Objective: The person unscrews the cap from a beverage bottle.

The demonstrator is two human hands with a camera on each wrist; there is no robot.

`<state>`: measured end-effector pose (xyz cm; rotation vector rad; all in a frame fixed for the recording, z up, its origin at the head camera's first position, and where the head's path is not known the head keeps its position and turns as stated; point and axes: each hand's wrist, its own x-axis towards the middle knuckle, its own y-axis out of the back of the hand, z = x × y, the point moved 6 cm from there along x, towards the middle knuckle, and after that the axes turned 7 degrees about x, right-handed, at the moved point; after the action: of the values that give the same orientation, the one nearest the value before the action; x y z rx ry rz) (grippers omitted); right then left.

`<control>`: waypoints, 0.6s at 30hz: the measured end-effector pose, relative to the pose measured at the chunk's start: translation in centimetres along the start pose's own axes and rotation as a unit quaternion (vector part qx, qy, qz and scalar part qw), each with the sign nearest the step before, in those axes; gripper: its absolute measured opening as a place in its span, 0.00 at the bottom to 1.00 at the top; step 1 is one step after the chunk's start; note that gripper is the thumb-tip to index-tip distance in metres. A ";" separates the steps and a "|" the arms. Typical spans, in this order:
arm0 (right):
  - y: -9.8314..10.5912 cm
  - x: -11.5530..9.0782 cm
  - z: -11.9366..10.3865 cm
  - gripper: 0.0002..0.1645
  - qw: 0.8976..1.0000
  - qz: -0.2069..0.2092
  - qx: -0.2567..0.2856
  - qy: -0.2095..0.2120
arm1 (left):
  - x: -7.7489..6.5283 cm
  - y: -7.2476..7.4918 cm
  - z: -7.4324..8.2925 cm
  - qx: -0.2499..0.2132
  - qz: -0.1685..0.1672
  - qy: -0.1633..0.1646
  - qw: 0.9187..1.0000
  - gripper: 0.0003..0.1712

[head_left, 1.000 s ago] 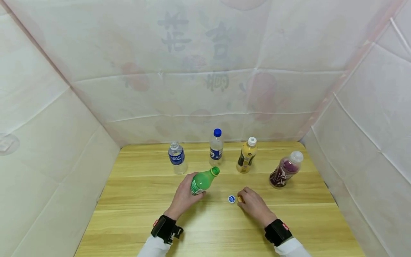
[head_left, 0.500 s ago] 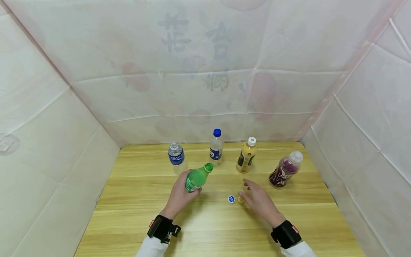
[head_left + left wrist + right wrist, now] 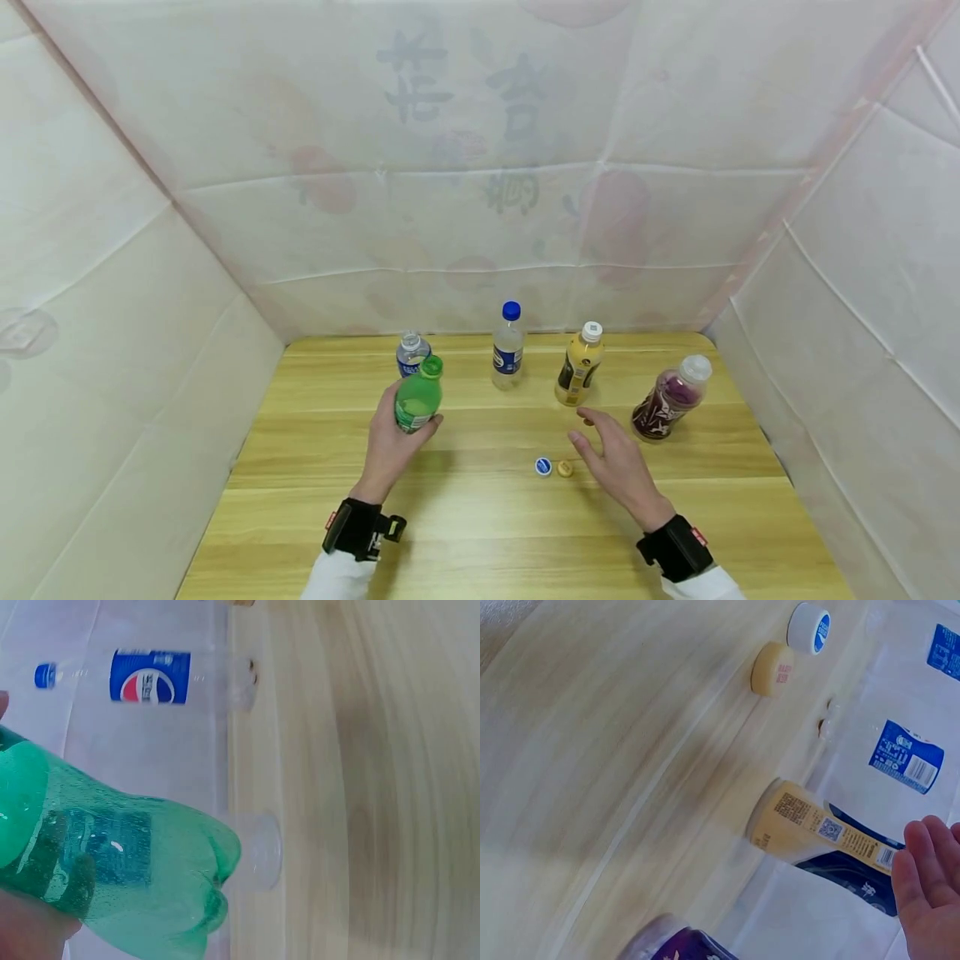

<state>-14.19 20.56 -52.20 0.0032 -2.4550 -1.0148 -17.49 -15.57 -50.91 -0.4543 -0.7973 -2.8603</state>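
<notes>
My left hand point(image 3: 391, 440) grips a green plastic bottle point(image 3: 418, 397) with no cap on its mouth. In the left wrist view the green bottle point(image 3: 142, 847) hangs above the wood table, its lobed base pointing at it. Behind it stands an uncapped clear water bottle point(image 3: 412, 353) with a blue label, partly hidden. My right hand point(image 3: 621, 467) holds nothing, its fingers relaxed over the table. Just left of it lie a yellow cap point(image 3: 565, 469) and a white cap with a blue top point(image 3: 543, 467). The right wrist view shows both caps, the yellow cap point(image 3: 771, 670) nearer the hand.
Along the back stand a blue-capped Pepsi bottle point(image 3: 507, 350) and a yellow drink bottle point(image 3: 580, 367) with a white cap. To the right is a dark purple drink bottle point(image 3: 667, 402). A white sheet wall point(image 3: 465, 225) encloses the wooden table point(image 3: 480, 533) behind and at the sides.
My right hand has let go of the yellow cap beside the white one and drawn back to the right. My left hand has carried the green bottle leftward, in front of the water bottle.
</notes>
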 end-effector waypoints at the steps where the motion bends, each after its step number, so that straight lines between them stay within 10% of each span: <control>1: 0.0 0.0 0.0 0.27 1.000 0.002 0.000 0.001 | 0.1 0.4 -0.2 -0.006 0.010 0.002 1.000 0.45; 18: -0.2 -0.1 0.1 0.24 1.000 0.012 0.003 0.026 | 2.5 4.0 -3.7 -0.060 0.085 0.119 0.988 0.48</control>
<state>-14.17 20.44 -52.44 0.0031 -2.4055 -0.9839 -19.91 -21.00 -51.20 -0.1786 -0.5215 -2.7436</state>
